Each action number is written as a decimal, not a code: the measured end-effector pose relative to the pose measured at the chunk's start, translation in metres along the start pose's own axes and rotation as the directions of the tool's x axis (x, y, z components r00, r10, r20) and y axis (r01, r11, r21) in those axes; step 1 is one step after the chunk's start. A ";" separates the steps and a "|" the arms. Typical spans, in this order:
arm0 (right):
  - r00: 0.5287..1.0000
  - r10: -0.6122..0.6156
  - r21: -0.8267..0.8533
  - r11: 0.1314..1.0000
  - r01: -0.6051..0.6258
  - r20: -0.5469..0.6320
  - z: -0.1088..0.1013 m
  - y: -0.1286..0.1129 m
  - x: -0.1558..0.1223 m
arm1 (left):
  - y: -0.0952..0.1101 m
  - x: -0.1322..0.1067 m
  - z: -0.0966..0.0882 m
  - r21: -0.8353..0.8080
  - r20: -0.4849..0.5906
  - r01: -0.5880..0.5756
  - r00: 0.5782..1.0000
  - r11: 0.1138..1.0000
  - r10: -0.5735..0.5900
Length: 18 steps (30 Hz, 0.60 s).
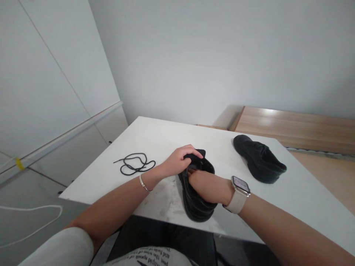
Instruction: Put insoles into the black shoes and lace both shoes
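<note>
Near shoe [198,201] gripped: left hand [179,160] fingers closed on tongue, right hand [205,186] tucked inside, fingers hidden. Loose lace [134,164] left of shoe; relacing judged next.

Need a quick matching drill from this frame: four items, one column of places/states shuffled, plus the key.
Items:
1. near shoe
2. far shoe
3. loose lace
4. watch

Places/states:
A. lying in loops on the table, left of the hands
B. on the right wrist
C. at the table's near edge, left hand on its top, right hand reaching into it
D. alone on the table, untouched, to the right

Pairs: 1-C, 2-D, 3-A, 4-B
</note>
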State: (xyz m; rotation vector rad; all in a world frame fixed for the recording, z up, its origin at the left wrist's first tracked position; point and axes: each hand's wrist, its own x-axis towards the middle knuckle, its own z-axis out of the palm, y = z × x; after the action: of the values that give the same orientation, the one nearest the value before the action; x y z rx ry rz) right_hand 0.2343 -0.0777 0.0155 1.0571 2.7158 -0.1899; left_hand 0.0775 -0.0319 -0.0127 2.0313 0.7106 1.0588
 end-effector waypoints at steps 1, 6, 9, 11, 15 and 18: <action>1.000 0.001 0.002 1.000 -0.001 0.014 0.002 -0.004 0.003 | 0.004 -0.003 -0.002 0.040 0.027 -0.036 0.999 0.999 0.035; 0.999 0.020 0.068 0.998 -0.018 -0.030 0.018 -0.014 0.012 | 0.022 -0.026 -0.003 0.222 0.101 -0.104 0.991 0.969 0.083; 0.989 0.093 0.105 0.991 -0.081 -0.119 0.013 -0.019 0.007 | 0.027 -0.037 -0.010 0.313 0.143 -0.134 0.985 0.940 0.093; 0.969 0.171 0.120 0.981 -0.151 -0.178 -0.001 -0.023 -0.005 | 0.028 -0.044 -0.027 0.380 0.125 -0.127 0.988 0.916 0.086; 0.905 0.271 0.254 0.948 -0.192 -0.327 -0.032 -0.029 -0.034 | 0.016 -0.070 -0.090 0.598 -0.100 0.142 0.990 0.789 -0.103; 0.827 0.275 0.324 0.939 -0.120 -0.490 -0.036 -0.030 -0.047 | -0.004 -0.098 -0.133 0.756 -0.230 0.413 0.894 0.508 -0.385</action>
State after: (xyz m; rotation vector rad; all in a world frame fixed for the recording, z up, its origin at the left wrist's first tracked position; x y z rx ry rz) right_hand 0.2420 -0.1229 0.0629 1.6914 3.0860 -0.2911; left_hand -0.0858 -0.0553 -0.0069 2.3471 1.8411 0.4992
